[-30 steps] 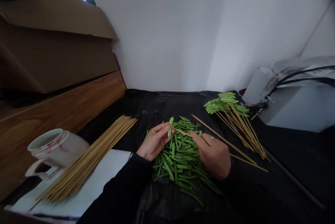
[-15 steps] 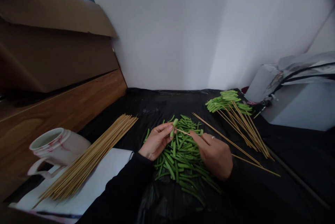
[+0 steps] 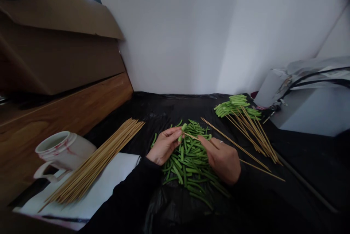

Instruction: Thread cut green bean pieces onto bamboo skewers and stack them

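Between the fingertips of my left hand (image 3: 164, 145) is a short green bean piece (image 3: 183, 128), held upright. My right hand (image 3: 222, 159) grips a thin wooden skewer (image 3: 191, 136), whose front end meets the bean piece; its back end sticks out past my wrist to the right. Another bit of green shows by my right index finger. Under both hands lies a loose pile of cut green beans (image 3: 191, 170) on black plastic sheeting (image 3: 169, 108). Whether the skewer tip has gone into the bean, I cannot tell.
A skewer bundle (image 3: 95, 164) lies on white paper (image 3: 117, 170) beside a mug (image 3: 65, 150) at left. Skewered beans (image 3: 235, 106) lie at back right, near a bag (image 3: 314, 106). A loose skewer (image 3: 235, 143) lies nearer. A cardboard box (image 3: 71, 51) stands back left.
The skewer's back end and my right hand have shifted slightly left. The view has moved a little; both hands keep their grips.
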{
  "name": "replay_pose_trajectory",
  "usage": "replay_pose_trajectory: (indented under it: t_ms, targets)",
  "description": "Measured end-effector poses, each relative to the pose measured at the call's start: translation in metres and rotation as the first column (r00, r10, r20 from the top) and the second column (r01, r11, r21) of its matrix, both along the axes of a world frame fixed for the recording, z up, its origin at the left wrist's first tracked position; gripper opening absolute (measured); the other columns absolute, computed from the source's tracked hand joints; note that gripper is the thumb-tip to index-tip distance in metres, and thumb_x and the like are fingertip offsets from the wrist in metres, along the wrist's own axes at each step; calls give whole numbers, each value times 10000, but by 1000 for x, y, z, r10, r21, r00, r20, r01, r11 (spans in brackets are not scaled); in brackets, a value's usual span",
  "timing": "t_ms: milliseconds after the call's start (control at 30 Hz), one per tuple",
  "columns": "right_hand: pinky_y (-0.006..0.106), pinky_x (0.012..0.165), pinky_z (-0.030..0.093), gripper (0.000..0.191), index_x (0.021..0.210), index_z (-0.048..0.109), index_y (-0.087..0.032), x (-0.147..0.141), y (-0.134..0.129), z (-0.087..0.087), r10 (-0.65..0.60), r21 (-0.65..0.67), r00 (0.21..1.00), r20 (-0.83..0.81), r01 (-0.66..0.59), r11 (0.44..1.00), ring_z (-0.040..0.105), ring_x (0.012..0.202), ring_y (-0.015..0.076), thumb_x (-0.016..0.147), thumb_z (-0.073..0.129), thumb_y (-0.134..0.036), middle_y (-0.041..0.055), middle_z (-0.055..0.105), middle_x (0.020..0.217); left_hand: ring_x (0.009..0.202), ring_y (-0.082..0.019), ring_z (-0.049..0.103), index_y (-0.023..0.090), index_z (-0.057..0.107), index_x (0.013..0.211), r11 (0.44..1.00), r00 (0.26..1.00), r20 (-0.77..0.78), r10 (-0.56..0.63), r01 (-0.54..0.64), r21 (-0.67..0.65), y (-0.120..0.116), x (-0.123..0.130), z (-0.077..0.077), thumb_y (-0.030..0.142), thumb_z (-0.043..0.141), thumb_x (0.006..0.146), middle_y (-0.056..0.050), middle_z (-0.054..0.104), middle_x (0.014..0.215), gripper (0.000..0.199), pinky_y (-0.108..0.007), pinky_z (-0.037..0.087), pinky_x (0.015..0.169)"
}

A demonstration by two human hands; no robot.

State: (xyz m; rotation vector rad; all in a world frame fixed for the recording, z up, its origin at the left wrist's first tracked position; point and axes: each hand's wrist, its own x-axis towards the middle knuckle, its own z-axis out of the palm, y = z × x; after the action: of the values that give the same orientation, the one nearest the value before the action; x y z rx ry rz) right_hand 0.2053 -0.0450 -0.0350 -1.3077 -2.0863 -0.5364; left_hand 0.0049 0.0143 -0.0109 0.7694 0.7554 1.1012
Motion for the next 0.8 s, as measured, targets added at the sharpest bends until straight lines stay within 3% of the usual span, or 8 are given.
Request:
replay_pose_trajectory:
  t_ms: [800]
  targets:
    - [241, 626, 370, 383, 1235, 598, -188, 1, -2, 1, 13, -27, 1000, -19, -14, 1000, 562, 696, 123, 912, 405, -116, 25, 605, 732, 739, -103, 632, 143, 748, 831, 1000, 1000, -24, -1, 1, 12, 1, 0, -3, 226, 835, 617, -29, 710, 779, 246, -215, 498, 726]
